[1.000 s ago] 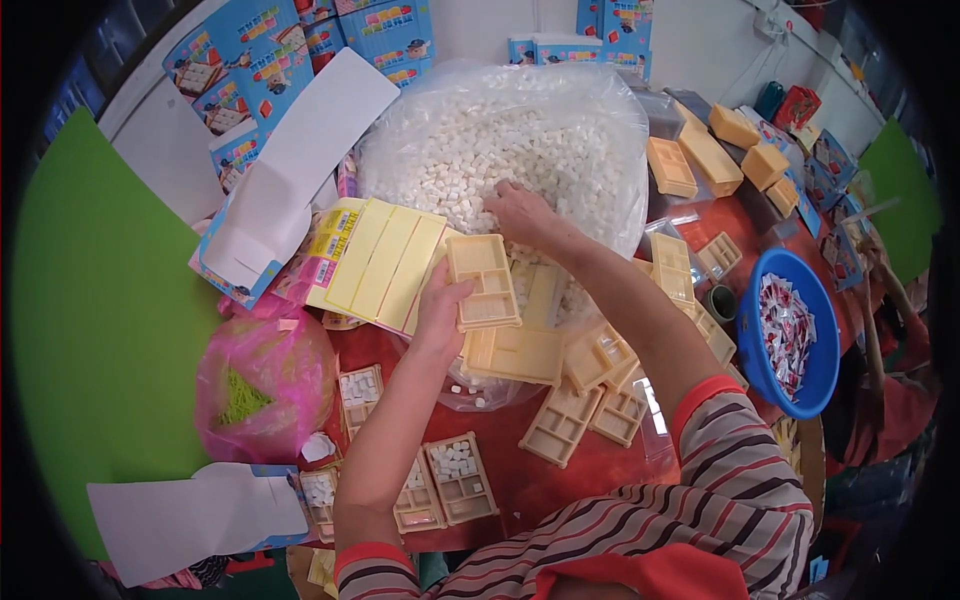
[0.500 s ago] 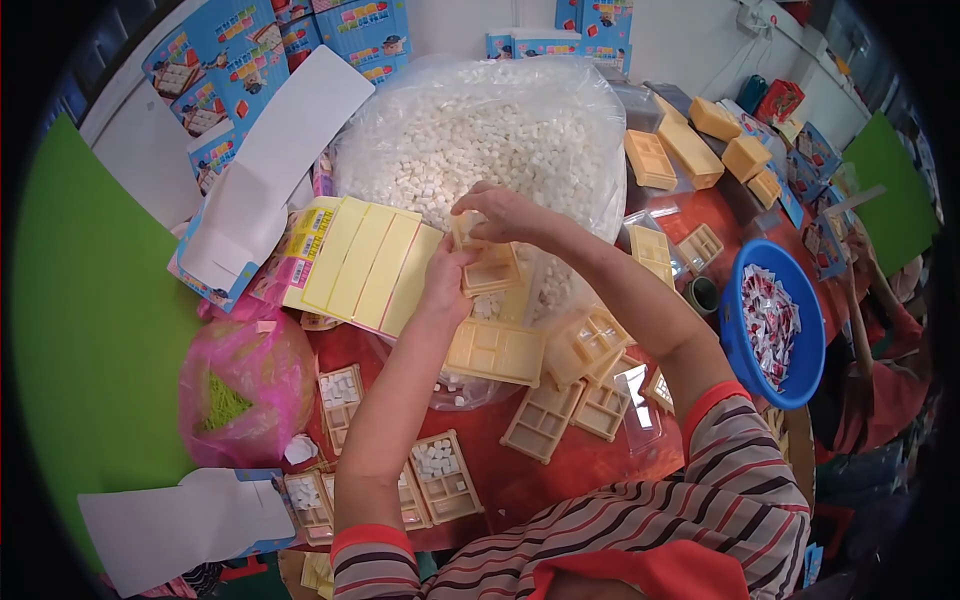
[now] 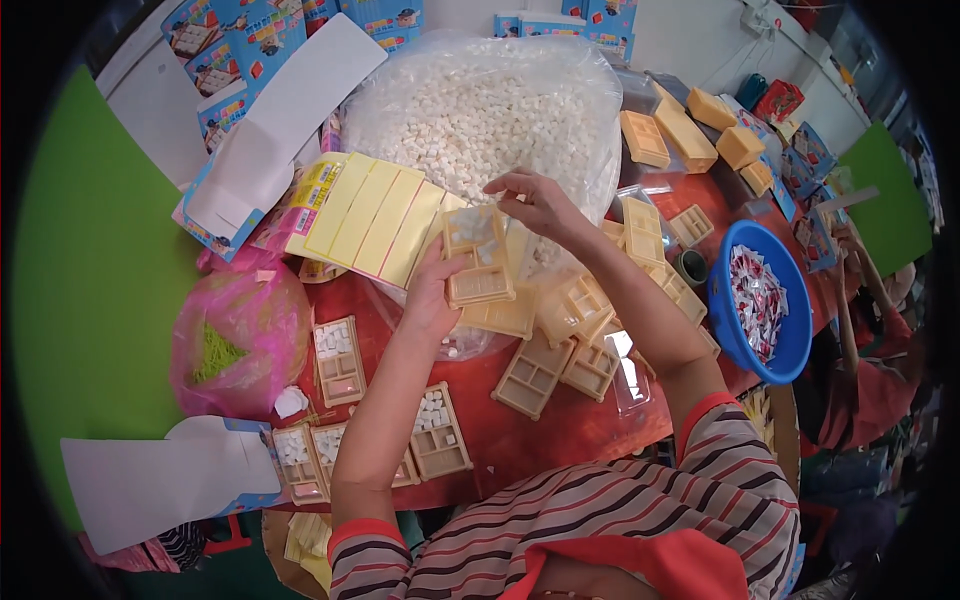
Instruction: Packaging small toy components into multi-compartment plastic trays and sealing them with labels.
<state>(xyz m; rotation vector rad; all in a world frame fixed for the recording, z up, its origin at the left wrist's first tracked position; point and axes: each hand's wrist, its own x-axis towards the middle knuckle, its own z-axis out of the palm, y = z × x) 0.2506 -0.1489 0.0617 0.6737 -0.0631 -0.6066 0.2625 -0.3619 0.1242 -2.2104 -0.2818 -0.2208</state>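
Note:
My left hand point(image 3: 435, 292) grips a cream plastic divided tray point(image 3: 482, 284) by its left side. White cubes point(image 3: 470, 226) lie in the upper compartment of that tray; its lower compartments show bare. Just above the tray's upper right corner is my right hand point(image 3: 535, 205), its fingers loosely bent and apart, with nothing visible in them. Beyond both hands spreads a large clear plastic bag of small white cubes point(image 3: 460, 125). Yellow printed card sheets point(image 3: 365, 220) lie left of the held tray.
Several divided trays point(image 3: 535, 375) lie right of my left forearm. Part-filled trays point(image 3: 338, 360) sit near the table's front left. A blue basin of small packets point(image 3: 722, 310) stands right. A pink bag point(image 3: 240, 340) and an open box point(image 3: 240, 180) are left. Another person's arm point(image 3: 850, 300) shows far right.
My right hand has lifted off the tray, up and to the right. The tray has turned in my left hand, so its compartments now show. The whole view has shifted slightly.

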